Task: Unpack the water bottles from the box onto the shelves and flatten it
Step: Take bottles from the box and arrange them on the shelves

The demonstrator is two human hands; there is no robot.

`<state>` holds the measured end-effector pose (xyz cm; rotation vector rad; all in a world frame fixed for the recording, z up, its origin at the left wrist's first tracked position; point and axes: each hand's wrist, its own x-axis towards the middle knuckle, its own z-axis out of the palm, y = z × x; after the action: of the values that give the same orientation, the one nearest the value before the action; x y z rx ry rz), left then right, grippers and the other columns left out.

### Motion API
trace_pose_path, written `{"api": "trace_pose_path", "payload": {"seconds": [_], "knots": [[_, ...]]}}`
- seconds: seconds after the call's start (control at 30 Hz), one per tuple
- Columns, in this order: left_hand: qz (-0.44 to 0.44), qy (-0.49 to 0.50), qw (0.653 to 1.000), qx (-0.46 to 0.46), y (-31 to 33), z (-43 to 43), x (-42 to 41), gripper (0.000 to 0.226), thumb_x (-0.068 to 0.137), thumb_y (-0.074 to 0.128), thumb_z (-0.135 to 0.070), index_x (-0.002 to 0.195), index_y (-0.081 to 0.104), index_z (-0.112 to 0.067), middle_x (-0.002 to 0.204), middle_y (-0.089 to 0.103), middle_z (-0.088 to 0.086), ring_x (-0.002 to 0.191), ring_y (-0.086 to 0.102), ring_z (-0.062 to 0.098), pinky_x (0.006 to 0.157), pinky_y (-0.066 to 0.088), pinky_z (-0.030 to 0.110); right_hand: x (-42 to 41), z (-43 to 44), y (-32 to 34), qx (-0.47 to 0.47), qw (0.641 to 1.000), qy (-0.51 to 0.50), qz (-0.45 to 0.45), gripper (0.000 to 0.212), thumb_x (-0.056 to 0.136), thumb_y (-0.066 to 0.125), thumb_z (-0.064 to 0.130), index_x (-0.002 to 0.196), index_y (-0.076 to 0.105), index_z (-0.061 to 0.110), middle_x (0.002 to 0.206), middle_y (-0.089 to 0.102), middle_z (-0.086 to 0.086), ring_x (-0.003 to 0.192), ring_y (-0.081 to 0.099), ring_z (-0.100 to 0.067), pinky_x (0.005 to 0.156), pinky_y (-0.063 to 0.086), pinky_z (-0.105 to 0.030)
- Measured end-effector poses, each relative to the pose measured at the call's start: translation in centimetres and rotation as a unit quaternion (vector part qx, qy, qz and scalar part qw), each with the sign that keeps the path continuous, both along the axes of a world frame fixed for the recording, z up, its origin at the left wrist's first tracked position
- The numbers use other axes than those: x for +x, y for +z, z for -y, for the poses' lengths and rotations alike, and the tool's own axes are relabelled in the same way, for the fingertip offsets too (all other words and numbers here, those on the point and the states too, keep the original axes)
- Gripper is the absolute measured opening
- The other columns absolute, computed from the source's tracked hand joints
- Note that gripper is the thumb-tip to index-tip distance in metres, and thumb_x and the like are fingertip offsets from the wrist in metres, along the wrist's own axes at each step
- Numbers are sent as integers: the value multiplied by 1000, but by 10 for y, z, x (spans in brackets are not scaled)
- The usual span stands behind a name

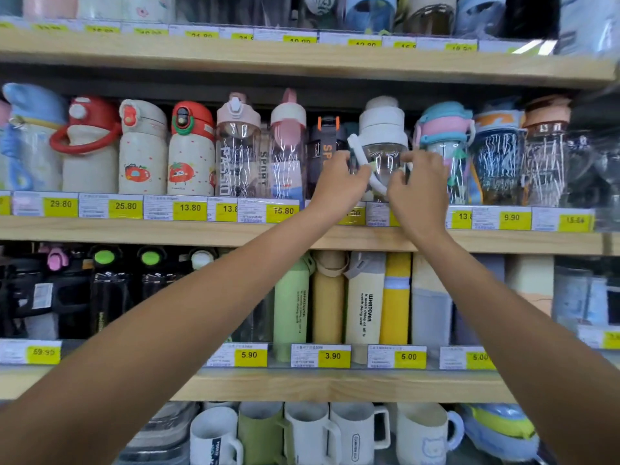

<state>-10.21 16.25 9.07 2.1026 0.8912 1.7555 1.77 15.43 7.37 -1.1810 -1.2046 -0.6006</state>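
Two bare forearms reach up from the lower corners, and both hands meet on one water bottle (382,129). The left hand (339,187) curls its fingers round the bottle's left side, where a white strap (355,149) hangs down across the clear wall. The right hand (419,193) curls round the bottle's right side, with the thumb below. Both hands are closed on the bottle.

The water bottle has a clear body under shiny, creased wrap. It has a wide white collar and a stepped, rounded white lid. It stands upright at the front of the middle wooden shelf (167,231), above a row of yellow price tags (189,208).

Just left of the water bottle is one dark bottle (323,142) with an orange clasp. Just right of it is one pastel bottle (443,129) with a blue and pink lid. On the board directly below it stand four slim flasks: green (291,297), mustard (327,303), cream with black lettering (364,307), and yellow (396,307). Lower again, five mugs (308,431) show along the front. Above the water bottle, another board carries more wrapped bottles, cut off by the frame's top.
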Motion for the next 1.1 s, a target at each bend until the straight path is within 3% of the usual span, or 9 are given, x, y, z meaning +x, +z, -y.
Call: {"api": "trace_pose_path", "payload": {"seconds": [0.1,0.2,0.27,0.43,0.5,0.57,0.77,0.87,1.1], "knots": [[-25,6,1000,-11,-1,-3,18,30,91,55,-22,113,51,-3,103,54,7,90,52,22,67,40,26,14,-4,-4,-69,997,22,41,30,91,44,18,114,59,5,120,54,-18,115,45,-33,89,38,-38],[-38,16,999,-24,-2,-3,27,39,90,56,-24,120,45,-3,123,53,11,103,57,25,84,48,34,23,-2,-8,-86,993,39,65,24,86,49,14,106,61,7,117,54,-16,116,44,-31,86,39,-37],[-45,31,998,-33,0,-4,28,42,90,56,-25,124,42,-4,124,53,11,106,56,27,88,48,38,24,0,-9,-91,991,52,77,21,84,51,13,101,62,8,113,55,-15,111,47,-29,85,41,-37],[-61,68,995,-42,3,-5,27,47,88,57,-27,124,40,-2,122,55,15,109,56,32,87,47,40,22,1,-14,-98,984,54,136,16,84,53,17,94,62,8,99,54,-13,100,51,-30,80,45,-40],[-70,73,994,-45,4,-6,26,46,89,57,-26,123,40,0,120,56,17,107,57,33,80,47,36,20,1,-16,-84,984,49,150,14,85,53,17,91,61,7,95,53,-13,97,51,-31,78,44,-39],[-79,77,993,-43,6,-8,25,43,89,56,-22,121,44,4,118,58,21,105,58,35,72,45,34,18,2,-14,-70,985,46,151,15,86,53,18,91,62,7,97,54,-13,98,51,-30,80,45,-41],[-74,76,993,-50,9,-5,26,38,88,52,-17,118,47,4,119,58,23,107,57,36,82,48,38,17,5,-7,-62,985,59,147,16,86,54,18,90,64,6,100,58,-14,101,53,-30,81,47,-43],[-66,76,994,-49,8,-6,26,36,90,51,-18,120,45,1,118,58,20,106,57,34,79,46,35,18,4,-7,-71,986,64,138,16,87,55,20,95,65,8,103,58,-12,103,52,-28,82,46,-43],[-64,68,994,-49,7,-10,23,30,93,48,-14,120,43,-1,114,54,13,94,54,26,70,39,28,17,-3,-6,-90,983,84,133,11,87,60,16,93,65,8,102,57,-13,94,54,-27,77,42,-34]]}}
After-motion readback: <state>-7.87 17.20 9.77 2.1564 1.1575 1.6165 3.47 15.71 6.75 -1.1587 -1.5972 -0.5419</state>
